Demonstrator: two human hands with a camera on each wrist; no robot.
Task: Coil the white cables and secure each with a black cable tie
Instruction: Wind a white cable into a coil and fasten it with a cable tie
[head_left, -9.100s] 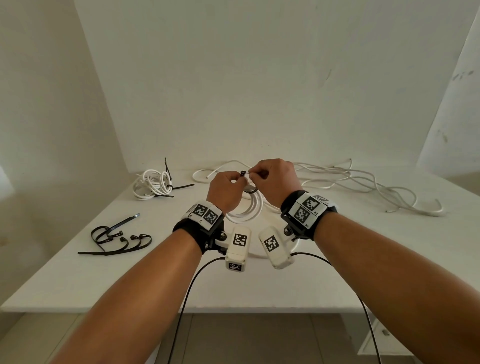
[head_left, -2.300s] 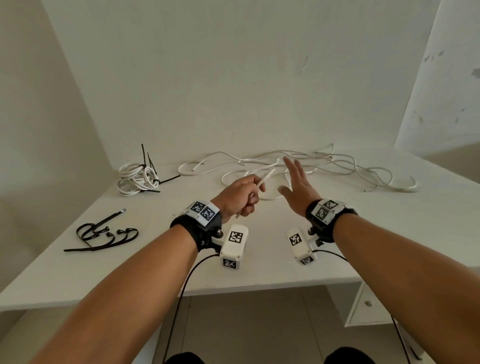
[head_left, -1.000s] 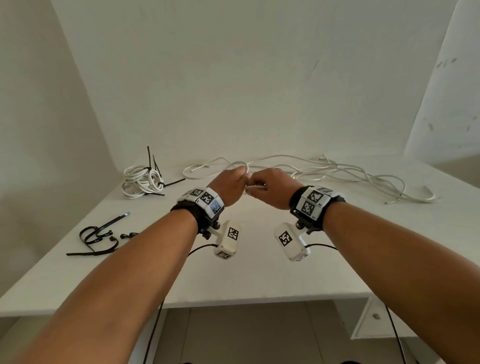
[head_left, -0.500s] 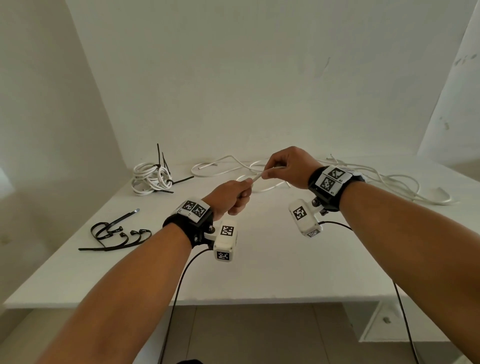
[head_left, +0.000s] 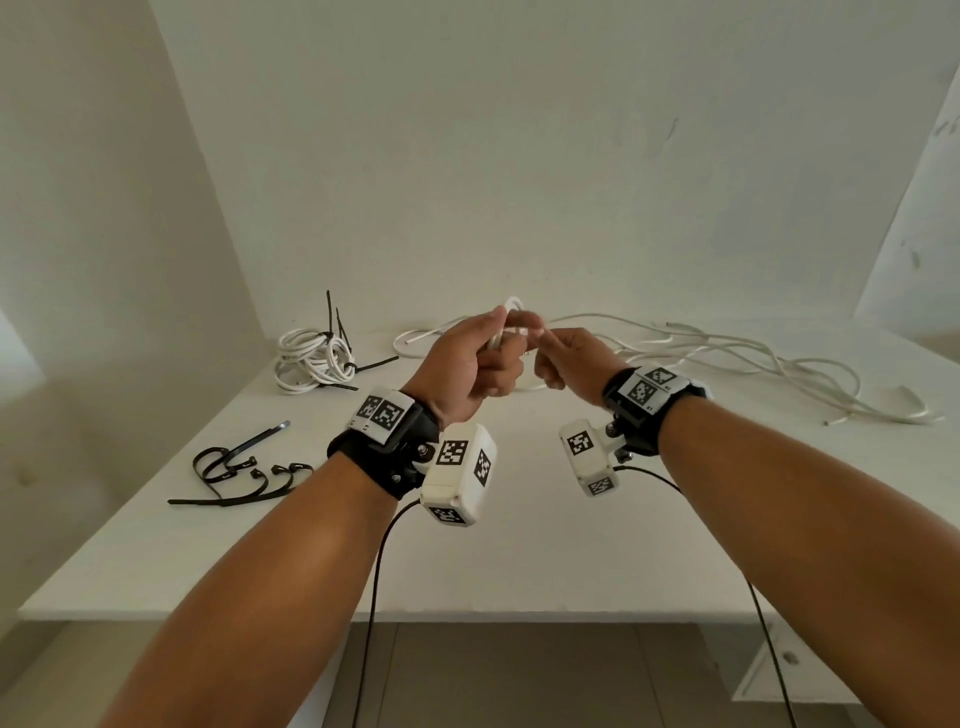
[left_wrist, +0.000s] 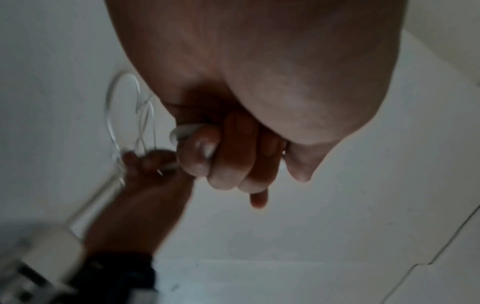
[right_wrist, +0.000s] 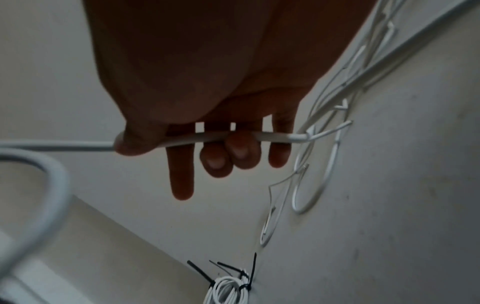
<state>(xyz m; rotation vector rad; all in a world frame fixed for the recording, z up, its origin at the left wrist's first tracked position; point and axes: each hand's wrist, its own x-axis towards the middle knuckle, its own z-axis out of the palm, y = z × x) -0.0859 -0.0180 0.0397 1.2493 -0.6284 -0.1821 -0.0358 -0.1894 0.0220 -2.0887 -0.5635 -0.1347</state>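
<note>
Hands rejoined; white cable (head_left: 511, 306) looped between fingers (left_wrist: 200, 152).

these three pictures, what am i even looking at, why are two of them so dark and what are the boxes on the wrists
A person is coiling cable with bare hands. The wide picture comes from a head camera; the two dark ones come from the white camera boxes strapped under each wrist, looking along the fingers. The left hand grips the first loop of a white cable, and the right hand pinches the same cable. On the white table lie loose cables, tied coils and spare black cable ties.
</note>
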